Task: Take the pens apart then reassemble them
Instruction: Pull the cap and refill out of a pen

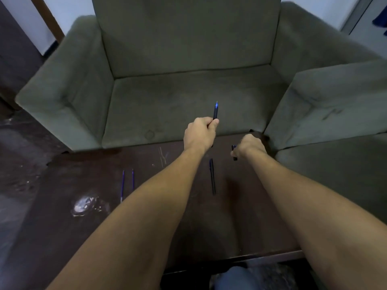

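My left hand (pixel 200 133) is closed around a dark pen (pixel 215 110) whose blue tip points up and away, above the far edge of the dark table (pixel 188 227). To its right, my right hand (pixel 249 146) grips a small dark pen cap (pixel 234 152), which sticks out on the hand's left side. A dark pen barrel (pixel 212 176) lies lengthwise on the table between my forearms. Two thin blue refills (pixel 127 184) lie side by side on the table to the left of my left forearm.
A grey-green armchair (pixel 188 97) stands right behind the table, its seat just beyond my hands. A second grey-green seat (pixel 335 164) borders the table on the right. A shiny glare spot (pixel 83 205) marks the tabletop at the left. My knee (pixel 236 277) shows below the table's near edge.
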